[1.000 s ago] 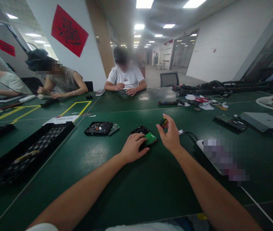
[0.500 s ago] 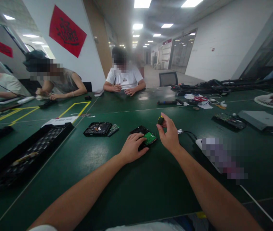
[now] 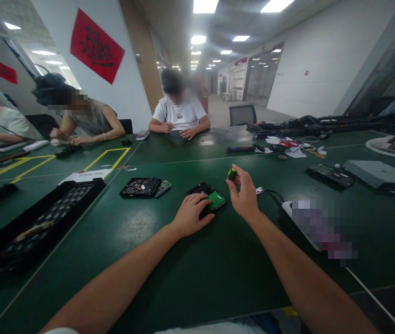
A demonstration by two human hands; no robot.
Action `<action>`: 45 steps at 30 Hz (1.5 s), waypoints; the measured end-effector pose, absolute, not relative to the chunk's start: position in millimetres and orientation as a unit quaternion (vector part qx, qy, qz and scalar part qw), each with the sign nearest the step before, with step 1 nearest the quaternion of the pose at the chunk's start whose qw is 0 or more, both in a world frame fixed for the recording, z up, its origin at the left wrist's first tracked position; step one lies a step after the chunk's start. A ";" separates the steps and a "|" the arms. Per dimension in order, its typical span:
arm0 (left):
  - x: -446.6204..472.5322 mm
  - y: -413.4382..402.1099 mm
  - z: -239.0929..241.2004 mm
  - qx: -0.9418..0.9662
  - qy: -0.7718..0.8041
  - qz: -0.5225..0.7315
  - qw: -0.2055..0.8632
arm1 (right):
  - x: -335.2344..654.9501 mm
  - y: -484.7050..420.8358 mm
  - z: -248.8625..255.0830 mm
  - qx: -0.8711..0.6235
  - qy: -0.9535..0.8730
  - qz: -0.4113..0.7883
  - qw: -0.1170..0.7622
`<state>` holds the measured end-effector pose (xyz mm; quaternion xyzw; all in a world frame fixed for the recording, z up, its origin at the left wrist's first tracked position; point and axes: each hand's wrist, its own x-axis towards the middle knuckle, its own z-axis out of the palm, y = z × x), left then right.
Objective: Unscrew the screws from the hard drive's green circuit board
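Observation:
A black hard drive (image 3: 202,188) with a green circuit board (image 3: 216,200) lies flat on the green table. My left hand (image 3: 192,213) grips its near left side, fingers over the top and thumb along the near edge; that side is hidden beneath the hand. Between the thumb and fingers of my right hand (image 3: 245,192) is a small screwdriver (image 3: 232,174) with a yellow and black handle, held upright. Its thin shaft points down to the right edge of the circuit board. Whether the tip sits in a screw is too small to tell.
Left of my hands lie another hard drive (image 3: 139,187) and a loose circuit board (image 3: 164,189). A long black tray (image 3: 40,227) stands farther left. To the right are a phone-like object (image 3: 301,227) with a cable, another hard drive (image 3: 329,175) and a grey box (image 3: 381,174). Several people sit opposite.
Both hands keep their places on the hard drive and the screwdriver. The whole view has shifted very slightly; nothing was taken or let go.

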<state>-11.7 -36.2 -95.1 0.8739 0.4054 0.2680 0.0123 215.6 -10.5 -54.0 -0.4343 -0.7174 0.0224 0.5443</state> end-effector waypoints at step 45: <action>-11.4 -36.1 -94.0 0.874 0.402 0.272 0.015 | 213.7 -12.9 -52.4 -0.434 -0.716 0.010 0.547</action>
